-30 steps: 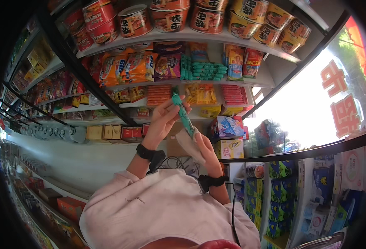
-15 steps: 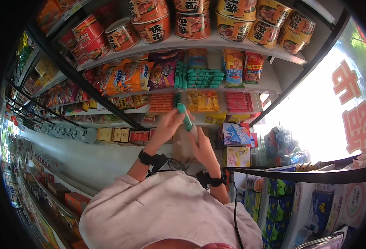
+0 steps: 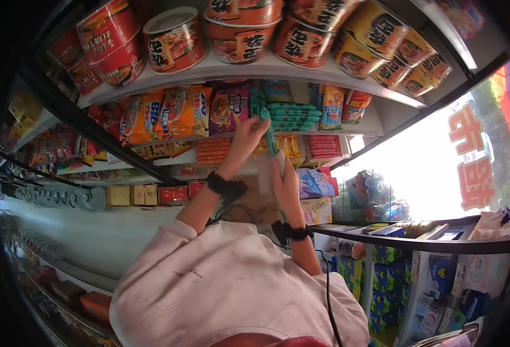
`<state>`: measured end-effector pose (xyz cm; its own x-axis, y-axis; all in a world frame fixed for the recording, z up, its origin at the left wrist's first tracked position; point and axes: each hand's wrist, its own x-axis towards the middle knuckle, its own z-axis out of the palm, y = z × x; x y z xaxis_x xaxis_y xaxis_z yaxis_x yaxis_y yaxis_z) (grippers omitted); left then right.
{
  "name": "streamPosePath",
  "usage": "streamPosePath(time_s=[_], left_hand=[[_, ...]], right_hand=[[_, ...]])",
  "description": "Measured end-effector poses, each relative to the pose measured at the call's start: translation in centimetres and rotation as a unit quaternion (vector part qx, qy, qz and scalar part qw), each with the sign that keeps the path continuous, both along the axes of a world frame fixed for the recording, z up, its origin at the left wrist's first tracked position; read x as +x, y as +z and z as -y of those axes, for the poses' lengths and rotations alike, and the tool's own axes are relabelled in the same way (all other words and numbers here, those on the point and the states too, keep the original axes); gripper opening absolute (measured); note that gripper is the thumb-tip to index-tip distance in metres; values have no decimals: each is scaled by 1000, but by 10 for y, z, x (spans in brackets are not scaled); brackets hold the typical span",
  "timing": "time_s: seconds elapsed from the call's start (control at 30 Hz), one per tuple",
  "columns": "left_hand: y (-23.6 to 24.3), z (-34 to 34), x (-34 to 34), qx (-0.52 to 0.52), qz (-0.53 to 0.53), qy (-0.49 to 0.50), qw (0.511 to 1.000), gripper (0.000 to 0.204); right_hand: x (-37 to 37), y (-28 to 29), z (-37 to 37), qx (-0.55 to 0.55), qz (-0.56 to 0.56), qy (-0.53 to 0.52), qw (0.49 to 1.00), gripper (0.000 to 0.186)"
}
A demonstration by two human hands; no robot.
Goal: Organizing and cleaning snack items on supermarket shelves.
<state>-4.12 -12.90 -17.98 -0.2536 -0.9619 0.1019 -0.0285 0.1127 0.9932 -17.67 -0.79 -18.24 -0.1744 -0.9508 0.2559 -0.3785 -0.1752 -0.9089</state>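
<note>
Left hand: left hand point(image 3: 244, 139) is raised to the white middle shelf point(image 3: 347, 132), fingers closed on the top end of a slim teal-green wrapped packet point(image 3: 269, 137)
Right hand: right hand point(image 3: 282, 180) is lower, near the shelf's front edge, curled around a pale flat package point(image 3: 264, 172) and touching the packet's lower end
Packet: tilted, just left of the stack of matching teal-green packets point(image 3: 294, 115) lying on that shelf
Wrists: black bands point(image 3: 220, 185) on both
Left of the stack: purple snack bag point(image 3: 230, 107) and orange snack bags point(image 3: 184, 113)
Shelf above: red and orange instant-noodle bowls point(image 3: 174, 38) along its edge
</note>
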Motion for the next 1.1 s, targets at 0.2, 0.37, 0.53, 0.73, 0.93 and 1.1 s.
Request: streamPosePath(time_s=[0.2,0.37,0.53,0.73,0.93,1.1], left_hand=[[-13,59,13,-33,16,44,998,69],[-40,120,12,-30,34,-45,998,46],[-31,124,-2,-286,112,55,950,27],[-46,130,-3,-306,246,72,917,25],[-22,107,9,-288,354,-192,869,26],[-41,109,5,-321,398,-128,850,30]], right_hand=[[42,-16,62,-32,-146,-93,984,24],[53,-36,82,-1,-94,-148,984,30],[45,-38,98,19,-63,-160,985,32],[49,-44,114,56,-66,-192,978,37],[25,-61,92,52,-37,-229,971,41],[14,-48,39,58,105,-166,979,39]])
